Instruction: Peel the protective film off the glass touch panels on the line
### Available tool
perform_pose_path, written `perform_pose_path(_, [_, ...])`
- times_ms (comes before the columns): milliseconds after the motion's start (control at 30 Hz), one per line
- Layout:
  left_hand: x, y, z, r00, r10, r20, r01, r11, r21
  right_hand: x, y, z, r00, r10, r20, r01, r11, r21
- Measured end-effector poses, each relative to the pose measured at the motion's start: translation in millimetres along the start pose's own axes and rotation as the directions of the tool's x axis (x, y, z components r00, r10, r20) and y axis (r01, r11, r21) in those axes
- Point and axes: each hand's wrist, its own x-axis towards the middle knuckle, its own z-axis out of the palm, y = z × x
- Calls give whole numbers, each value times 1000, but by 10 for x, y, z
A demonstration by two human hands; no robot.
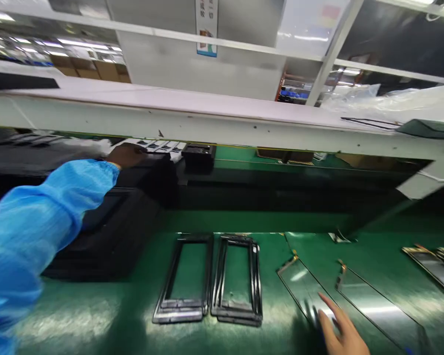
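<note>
My left hand [128, 155], in a blue sleeve, reaches far forward under the shelf to a tray of small dark parts [161, 146]; its fingers are curled on something I cannot make out. My right hand [340, 330] rests at the bottom edge with fingers stretched out, touching a glass panel [303, 286] that lies flat on the green mat. A second glass panel [377, 308] lies just right of it. Two stacks of black rectangular frames [187, 278] [239, 281] sit side by side in the middle of the mat.
A white shelf beam [222, 123] runs across above the bench. A black tray stack [111, 236] sits at the left, a black box [199, 157] behind it. More glass panels [434, 266] lie at the far right. Plastic bags [385, 98] rest on the shelf.
</note>
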Motion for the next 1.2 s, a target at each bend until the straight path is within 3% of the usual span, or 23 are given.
perform_pose_path(67, [-260,165,456,981,36,190,-42,999,31,37,211,-29,985,-151,84,166,961,-222])
perform_pose_path(133, [-677,313,997,919,99,382,-110,994,7,-25,403,2,961,-241,135,274,893,-356])
perform_pose_path(200, [-1133,411,1537,859,146,491,-143,989,-43,-178,550,29,934,-306,186,357,831,-426])
perform_pose_path(267, [-1510,454,1987,825,154,543,-131,988,-82,-370,634,-5,903,-364,227,429,781,-453])
perform_pose_path(333, [-1762,459,2287,800,142,583,-85,989,-123,-547,652,-98,873,-419,249,488,746,-453])
perform_pose_path(400, [-1899,455,2436,781,121,613,-17,985,-172,-678,619,-200,849,-463,254,528,726,-440])
perform_pose_path(567, [-2032,514,2390,792,119,599,144,916,-373,-834,495,-287,815,-511,272,579,695,-427])
perform_pose_path(700, [-2245,567,2161,865,132,485,191,806,-560,-884,395,-469,789,-566,239,614,714,-337])
perform_pose_path(800, [-2541,584,1984,915,136,381,169,728,-665,-911,205,-776,771,-628,107,631,727,-271])
perform_pose_path(833, [-2661,594,1931,920,145,363,160,708,-688,-926,106,-865,793,-608,30,597,766,-238])
perform_pose_path(900, [-2910,624,1835,914,173,367,159,680,-716,-977,-135,-952,882,-456,-117,451,890,-71])
perform_pose_path(967, [-3144,659,1754,890,215,403,170,664,-729,-1052,-391,-890,969,-219,-114,239,947,216])
perform_pose_path(1000, [-3246,673,1719,876,237,419,174,656,-734,-1094,-507,-810,991,-126,-45,133,925,356])
perform_pose_path(1100, [-3473,683,1638,854,284,436,177,629,-757,-1218,-753,-498,988,-6,157,-90,796,599])
perform_pose_path(1200, [-3593,642,1593,850,292,438,184,615,-766,-1314,-846,-258,968,26,249,-188,731,656])
